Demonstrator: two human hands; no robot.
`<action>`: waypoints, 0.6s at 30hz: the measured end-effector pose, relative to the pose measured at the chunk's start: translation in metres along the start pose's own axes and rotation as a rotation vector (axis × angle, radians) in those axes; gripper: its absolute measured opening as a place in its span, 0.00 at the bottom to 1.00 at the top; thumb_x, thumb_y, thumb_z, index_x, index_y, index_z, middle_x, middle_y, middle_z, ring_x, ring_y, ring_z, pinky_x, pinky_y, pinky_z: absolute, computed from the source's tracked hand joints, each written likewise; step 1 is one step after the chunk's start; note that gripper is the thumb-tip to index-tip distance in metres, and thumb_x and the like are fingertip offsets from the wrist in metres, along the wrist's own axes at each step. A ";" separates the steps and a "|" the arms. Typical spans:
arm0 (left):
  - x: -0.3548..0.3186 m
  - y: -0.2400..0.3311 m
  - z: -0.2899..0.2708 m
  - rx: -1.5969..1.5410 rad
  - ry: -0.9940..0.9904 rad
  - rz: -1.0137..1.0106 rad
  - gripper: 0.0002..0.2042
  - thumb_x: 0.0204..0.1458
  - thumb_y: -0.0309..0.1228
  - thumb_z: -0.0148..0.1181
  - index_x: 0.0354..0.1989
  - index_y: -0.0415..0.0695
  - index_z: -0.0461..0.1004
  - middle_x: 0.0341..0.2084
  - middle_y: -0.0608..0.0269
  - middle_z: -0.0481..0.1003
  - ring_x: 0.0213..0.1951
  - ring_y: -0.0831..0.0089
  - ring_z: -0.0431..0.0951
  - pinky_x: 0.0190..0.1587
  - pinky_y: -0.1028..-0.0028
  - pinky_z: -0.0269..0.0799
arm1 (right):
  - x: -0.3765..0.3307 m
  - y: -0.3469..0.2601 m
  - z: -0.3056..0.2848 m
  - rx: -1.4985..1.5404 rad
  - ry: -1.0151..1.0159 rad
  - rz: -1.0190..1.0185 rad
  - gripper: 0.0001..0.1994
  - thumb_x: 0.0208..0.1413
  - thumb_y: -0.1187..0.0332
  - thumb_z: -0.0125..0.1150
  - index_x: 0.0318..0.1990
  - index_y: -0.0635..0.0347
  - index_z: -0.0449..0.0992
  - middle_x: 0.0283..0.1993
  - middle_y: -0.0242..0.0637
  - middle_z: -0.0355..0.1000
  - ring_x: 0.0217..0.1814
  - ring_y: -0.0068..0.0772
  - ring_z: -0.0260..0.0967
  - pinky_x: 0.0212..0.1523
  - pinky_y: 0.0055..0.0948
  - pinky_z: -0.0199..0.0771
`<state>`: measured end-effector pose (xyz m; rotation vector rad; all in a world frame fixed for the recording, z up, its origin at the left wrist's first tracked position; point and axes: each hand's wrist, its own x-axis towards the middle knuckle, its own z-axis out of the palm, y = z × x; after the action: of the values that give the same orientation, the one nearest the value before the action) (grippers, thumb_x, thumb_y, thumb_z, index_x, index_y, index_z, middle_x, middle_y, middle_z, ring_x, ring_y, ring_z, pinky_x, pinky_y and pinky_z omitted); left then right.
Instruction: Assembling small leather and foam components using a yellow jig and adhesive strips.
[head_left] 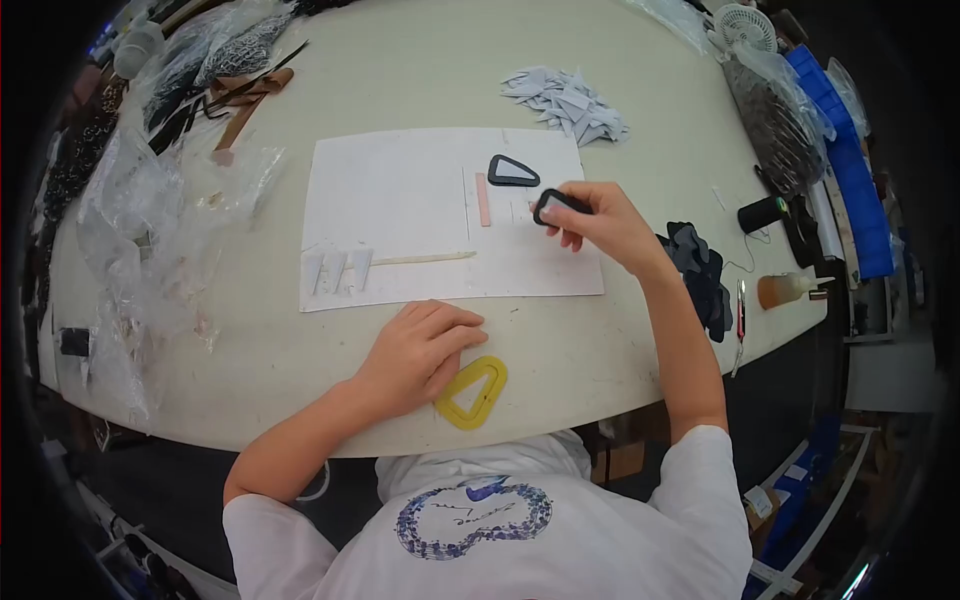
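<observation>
Rightward of the right hand (610, 224), a bottle (800, 285) holds amber liquid (770, 292).

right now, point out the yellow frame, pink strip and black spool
Yellow frame (495, 383), head view, right side of the rim
Pink strip (484, 200), head view, its middle
Black spool (762, 214), head view, middle of its side

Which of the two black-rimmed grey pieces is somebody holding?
The nearer piece, pinched in the right hand. The other piece lies on the white board, untouched.
</observation>
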<state>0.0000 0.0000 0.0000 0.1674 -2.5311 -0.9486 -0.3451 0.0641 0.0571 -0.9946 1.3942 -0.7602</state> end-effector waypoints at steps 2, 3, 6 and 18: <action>0.001 0.001 0.002 -0.004 -0.011 -0.002 0.17 0.49 0.16 0.65 0.48 0.44 0.83 0.51 0.60 0.83 0.52 0.57 0.81 0.57 0.60 0.76 | 0.033 -0.002 0.005 -0.292 0.348 0.029 0.16 0.67 0.57 0.72 0.57 0.50 0.88 0.57 0.36 0.79 0.47 0.23 0.75 0.44 0.24 0.77; -0.002 -0.005 -0.007 0.007 -0.023 0.000 0.17 0.49 0.16 0.65 0.48 0.44 0.83 0.51 0.60 0.83 0.52 0.57 0.81 0.57 0.60 0.76 | 0.052 0.005 0.013 -0.280 0.351 0.019 0.16 0.67 0.57 0.72 0.57 0.50 0.88 0.57 0.36 0.79 0.47 0.23 0.75 0.44 0.24 0.77; -0.005 -0.002 -0.006 0.026 0.018 0.011 0.17 0.49 0.16 0.66 0.49 0.44 0.83 0.51 0.60 0.83 0.51 0.57 0.81 0.56 0.60 0.76 | 0.071 0.016 0.024 -0.431 0.599 -0.247 0.19 0.70 0.59 0.67 0.60 0.61 0.84 0.58 0.37 0.78 0.49 0.29 0.77 0.51 0.31 0.77; -0.010 -0.014 -0.010 0.213 0.036 0.050 0.17 0.52 0.20 0.67 0.52 0.44 0.81 0.55 0.57 0.81 0.57 0.59 0.79 0.62 0.60 0.73 | 0.052 0.025 0.040 -0.390 0.880 -0.443 0.12 0.71 0.70 0.62 0.57 0.57 0.85 0.54 0.31 0.80 0.44 0.22 0.73 0.43 0.26 0.75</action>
<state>0.0129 -0.0137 -0.0061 0.1816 -2.5866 -0.6497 -0.3051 0.0326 0.0085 -1.3762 2.1630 -1.3958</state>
